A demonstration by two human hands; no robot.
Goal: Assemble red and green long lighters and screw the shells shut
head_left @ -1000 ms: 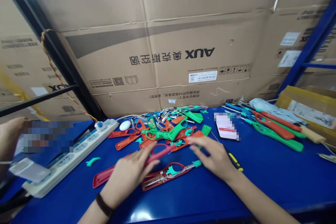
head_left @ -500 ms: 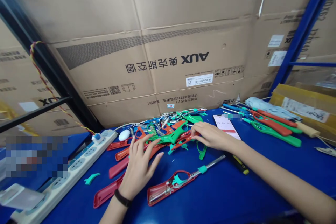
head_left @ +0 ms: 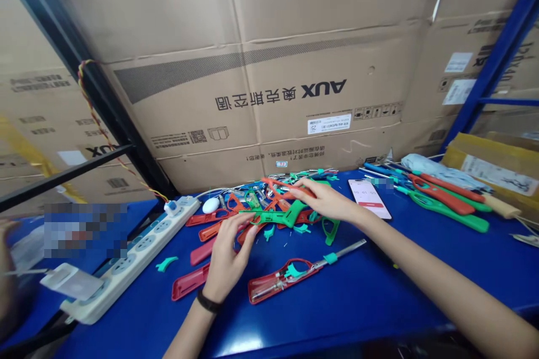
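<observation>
My left hand [head_left: 229,252] reaches forward with fingers stretched out, its fingertips touching the left end of a green plastic lighter shell [head_left: 275,216] at the front of a pile of red, orange and green lighter parts [head_left: 269,202]. My right hand [head_left: 326,199] lies over the back of the same pile, fingers extended onto orange-red pieces; nothing is clearly gripped. A half-built red lighter with a metal tube [head_left: 290,279] lies on the blue table [head_left: 379,303] between my forearms. A red shell half [head_left: 189,287] sits to its left.
A white power strip [head_left: 138,247] runs along the left. A phone [head_left: 373,199] lies right of the pile, with finished long lighters [head_left: 446,210] and a yellow carton [head_left: 492,171] beyond. Large cardboard boxes [head_left: 295,95] wall the back. Another person's hand [head_left: 6,269] shows at far left.
Both hands moved away from the half-built red lighter and up into the pile. The left hand's spread fingers drew together at the green shell; the right hand reached farther back.
</observation>
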